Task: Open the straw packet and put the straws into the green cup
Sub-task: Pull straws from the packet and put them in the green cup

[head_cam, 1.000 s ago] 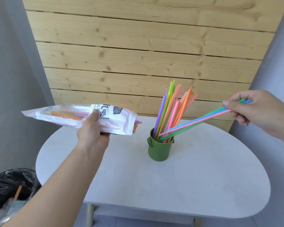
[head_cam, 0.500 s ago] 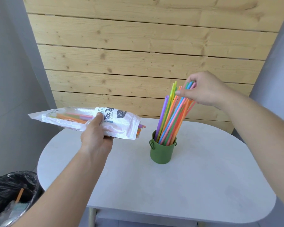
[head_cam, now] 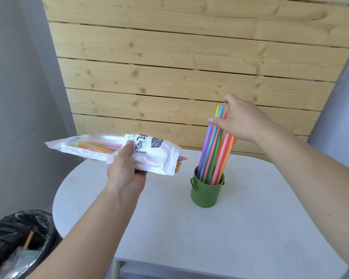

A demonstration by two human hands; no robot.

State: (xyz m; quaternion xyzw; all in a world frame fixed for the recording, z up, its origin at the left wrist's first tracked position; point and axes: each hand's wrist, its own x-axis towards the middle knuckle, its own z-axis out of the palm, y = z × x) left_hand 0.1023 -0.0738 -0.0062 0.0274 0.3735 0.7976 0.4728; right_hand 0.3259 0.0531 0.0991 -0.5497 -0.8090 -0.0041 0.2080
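A person's two bare arms reached out over a pale oval table (head_cam: 250, 228), seen from a camera worn on the head, with a wall of light wooden planks (head_cam: 189, 67) behind it. At the lower left, beside the table, stood a bin lined with a black bag (head_cam: 18, 238), probably there for the empty wrapper.

The left hand (head_cam: 125, 170) held the straw packet (head_cam: 113, 150) in the air above the table's left end, fingers closed around its middle from underneath and thumb pressed on top. The packet lay nearly level with its opened mouth turned toward the cup, so that the next straws could be drawn out sideways. Several coloured straws showed through the clear plastic, and a few ends (head_cam: 180, 160) poked from the mouth, so the job looked only partly done.

The green cup (head_cam: 207, 193) stood upright near the middle of the table, just right of the packet's mouth. A bundle of straws (head_cam: 214, 150), purple, blue, green, pink and orange, stood in it, leaning slightly to the right.

The right hand (head_cam: 242, 121) sat at the top of the bundle, fingers loosely spread around the tips, not clamped on them; it seemed to be gathering them upright and settling them into the cup
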